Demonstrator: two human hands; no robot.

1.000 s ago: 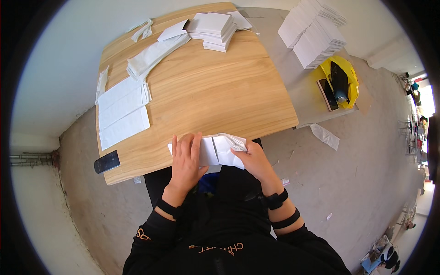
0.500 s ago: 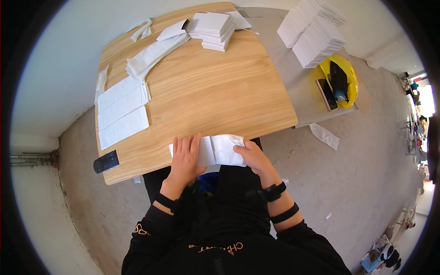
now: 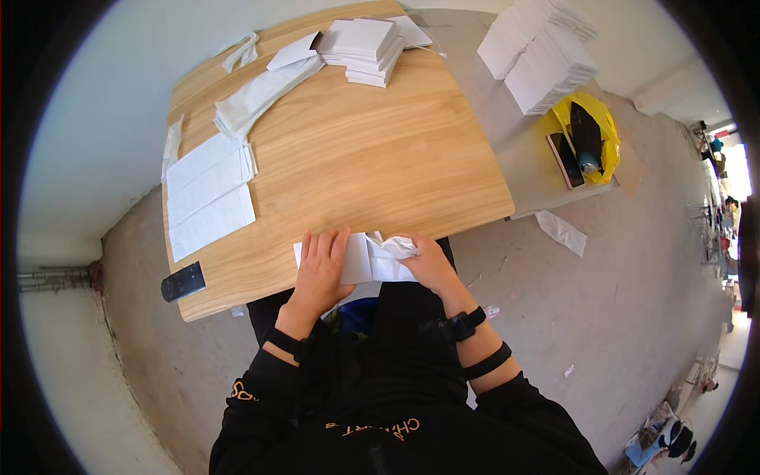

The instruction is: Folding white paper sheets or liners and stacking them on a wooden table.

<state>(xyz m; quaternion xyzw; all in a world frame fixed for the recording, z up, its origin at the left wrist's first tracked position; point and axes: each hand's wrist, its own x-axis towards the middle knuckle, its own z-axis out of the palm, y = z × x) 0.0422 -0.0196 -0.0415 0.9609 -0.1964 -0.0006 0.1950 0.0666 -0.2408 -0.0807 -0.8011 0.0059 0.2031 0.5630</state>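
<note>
"While the left hand spans the box, how do its fingers sit?"

"Side by side across the white top, with the thumb at the near side, so they're clamped on it."

"And the right hand?"

"Its fingers are closed on the crumpled white wrap at the box's right end; some fingertips are hidden."

"Where exactly is the box?"

"At the near edge of the wooden desk, between the two hands."

"Anything else on there?"

"Flat white sheets to the left, a dark phone at the near left corner, and a white stack at the far side."
</note>
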